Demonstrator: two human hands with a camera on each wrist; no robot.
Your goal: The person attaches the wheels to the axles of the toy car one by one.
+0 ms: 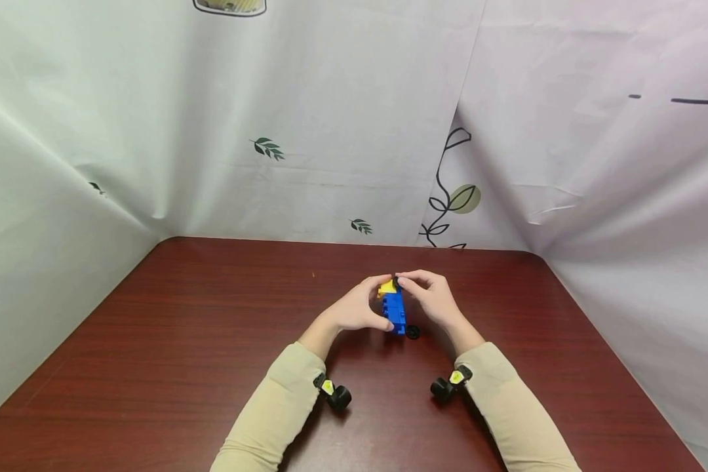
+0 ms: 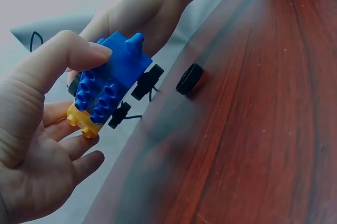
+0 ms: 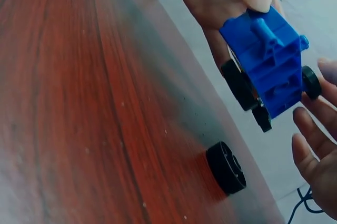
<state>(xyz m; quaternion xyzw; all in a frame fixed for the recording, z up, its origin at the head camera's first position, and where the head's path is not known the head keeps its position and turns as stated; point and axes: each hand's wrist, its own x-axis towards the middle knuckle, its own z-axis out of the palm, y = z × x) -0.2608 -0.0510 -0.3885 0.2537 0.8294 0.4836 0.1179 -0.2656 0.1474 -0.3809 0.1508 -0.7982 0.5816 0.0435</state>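
My left hand (image 1: 358, 307) grips a small toy car (image 1: 393, 309) made of blue studded bricks with a yellow brick (image 2: 84, 120) at its far end. The left thumb lies on the blue part, and the fingers reach round the yellow end. At that far end my right hand (image 1: 435, 298) pinches a black wheel (image 3: 311, 83) against the car's side. Two more black wheels (image 2: 147, 81) sit on the opposite side. The car is held tilted above the table, its blue underside facing the right wrist camera. A loose black wheel (image 3: 226, 167) rests on the table below it.
The dark red wooden table (image 1: 183, 341) has rounded far corners. Pale printed cloth (image 1: 342, 118) hangs behind it and along both sides. A black wrist camera is strapped to each sleeve. A thin dark cable (image 3: 303, 203) shows beyond the table edge.
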